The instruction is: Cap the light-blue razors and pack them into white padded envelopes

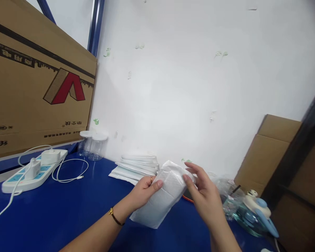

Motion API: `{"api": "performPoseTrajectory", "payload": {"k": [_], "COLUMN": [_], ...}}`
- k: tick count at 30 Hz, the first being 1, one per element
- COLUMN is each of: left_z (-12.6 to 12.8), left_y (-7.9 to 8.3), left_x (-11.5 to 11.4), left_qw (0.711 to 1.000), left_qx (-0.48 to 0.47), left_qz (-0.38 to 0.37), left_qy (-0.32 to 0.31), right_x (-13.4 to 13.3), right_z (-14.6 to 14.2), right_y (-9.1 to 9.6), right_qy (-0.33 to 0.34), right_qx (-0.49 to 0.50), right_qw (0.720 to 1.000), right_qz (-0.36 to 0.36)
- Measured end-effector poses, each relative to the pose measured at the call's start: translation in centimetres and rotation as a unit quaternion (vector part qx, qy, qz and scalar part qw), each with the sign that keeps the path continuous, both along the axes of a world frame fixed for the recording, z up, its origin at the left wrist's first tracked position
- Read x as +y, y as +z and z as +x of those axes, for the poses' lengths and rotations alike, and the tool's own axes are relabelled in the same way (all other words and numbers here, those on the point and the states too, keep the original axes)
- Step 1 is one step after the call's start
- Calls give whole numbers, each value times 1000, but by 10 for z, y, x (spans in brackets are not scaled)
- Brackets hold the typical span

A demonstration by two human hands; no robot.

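I hold a white soft packet (161, 199) above the blue table (55, 210), tilted with its lower end toward me. My left hand (144, 190), with a ring and a thin bracelet on the wrist, grips its left side, thumb on top. My right hand (203, 194) pinches the packet's upper right end with thumb and fingers. Behind my hands lies a stack of similar white packets (136, 168) against the wall.
A white power strip (31, 171) with chargers and a white cable (68, 171) lies at left. Two clear lidded jars (93, 145) stand by a large cardboard box (36, 80). A small blue-and-white device (254, 213), crumpled clear plastic (225, 189) and more cardboard (267, 150) sit at right.
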State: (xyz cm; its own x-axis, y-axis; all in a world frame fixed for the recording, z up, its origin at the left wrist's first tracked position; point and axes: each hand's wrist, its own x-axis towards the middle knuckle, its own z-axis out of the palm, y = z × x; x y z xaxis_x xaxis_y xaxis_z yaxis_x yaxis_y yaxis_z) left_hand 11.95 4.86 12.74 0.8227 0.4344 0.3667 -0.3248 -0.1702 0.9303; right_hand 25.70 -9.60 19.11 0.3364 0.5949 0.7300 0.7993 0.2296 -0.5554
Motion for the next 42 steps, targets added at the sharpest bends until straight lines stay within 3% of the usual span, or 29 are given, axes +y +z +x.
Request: {"api": "performPoseTrajectory", "payload": {"k": [2,5,7,11,14,18,21,23,26,29,32,34,36,42], "left_z": [0,0,0,-1,-1,-1,0,2,7,13,15,14,13,11], "left_y": [2,2,1,-2,-3,-1,-1,-3,-11,-21,-29,-32,-35,-44], "left_x": [-3,-5,-4,-2,-3,-5,-2,4,16,30,44,52,59,74], "left_qw": [1000,999,1000,1000,999,998,997,997,996,985,967,958,948,927], "left_qx": [-14,-29,-27,-22,-39,-56,-53,-39,-15,-17,-21,-24,-29,-35], "left_qz": [2,2,-1,-13,-8,19,50,71,62,-28,-77,-70,-67,-145], "left_qy": [5,12,5,-1,-2,-7,-5,5,69,169,241,278,309,345], "right_x": [2,4,4,3,3,1,-5,-11,-16,-9,4,13,21,38], "right_z": [-3,-11,-16,-23,-26,-26,-18,-3,37,90,135,155,165,166], "right_y": [-1,-1,-2,-2,-2,0,5,9,7,-13,-47,-71,-91,-128], "right_qy": [-64,-77,-80,-126,-92,-35,-6,-34,-132,-160,-186,-258,-345,-367], "right_qx": [-114,-275,-303,-302,-323,-243,-158,-103,8,161,240,209,120,56], "right_qw": [991,958,949,943,942,964,976,985,989,974,952,943,917,890], "right_qz": [30,-6,-8,65,3,-107,-151,-136,-72,15,36,-33,-161,-264]}}
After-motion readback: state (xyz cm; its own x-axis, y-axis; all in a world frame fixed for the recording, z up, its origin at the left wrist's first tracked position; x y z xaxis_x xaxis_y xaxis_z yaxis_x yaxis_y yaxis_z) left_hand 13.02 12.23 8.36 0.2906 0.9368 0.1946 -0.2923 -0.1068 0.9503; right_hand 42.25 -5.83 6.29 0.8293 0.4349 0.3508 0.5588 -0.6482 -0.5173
